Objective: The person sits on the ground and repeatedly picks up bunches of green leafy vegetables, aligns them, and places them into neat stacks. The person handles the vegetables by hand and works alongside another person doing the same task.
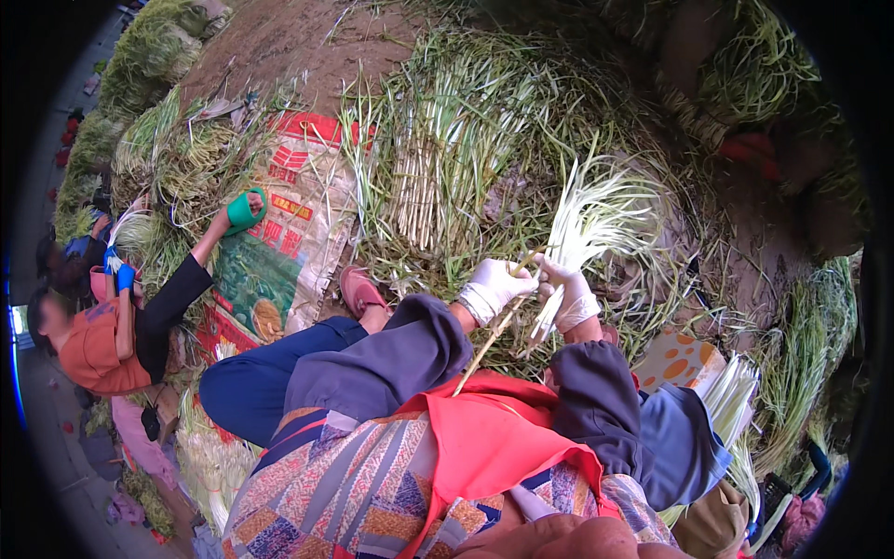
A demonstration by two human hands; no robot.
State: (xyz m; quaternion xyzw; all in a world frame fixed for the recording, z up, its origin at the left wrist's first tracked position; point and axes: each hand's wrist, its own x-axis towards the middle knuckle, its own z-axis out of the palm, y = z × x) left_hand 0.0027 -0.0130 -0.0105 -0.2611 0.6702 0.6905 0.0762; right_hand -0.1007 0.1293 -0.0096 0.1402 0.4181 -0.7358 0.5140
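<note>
My right hand [567, 288], in a white glove, grips a fanned bundle of pale, peeled leafy stalks [594, 216]; their white ends stick out below the fist. Close beside it, my left hand [494, 285], also gloved, pinches a yellowish stalk [489, 346] that slants down toward the red apron [482, 433] over my lap. The two hands nearly touch at the fingertips. Beyond them on the ground lies a heap of unpeeled green stalks [419, 189], with roots or cut ends toward me. Stripped leaf litter [447, 269] covers the ground around.
A printed woven sack [318, 209] lies at the left. Past it sits a person in an orange top [105, 346], one foot in a green slipper [244, 212]. Finished-looking white stalks [730, 398] rest near a spotted box [674, 363] at right. More green stalks [803, 356] lie beyond.
</note>
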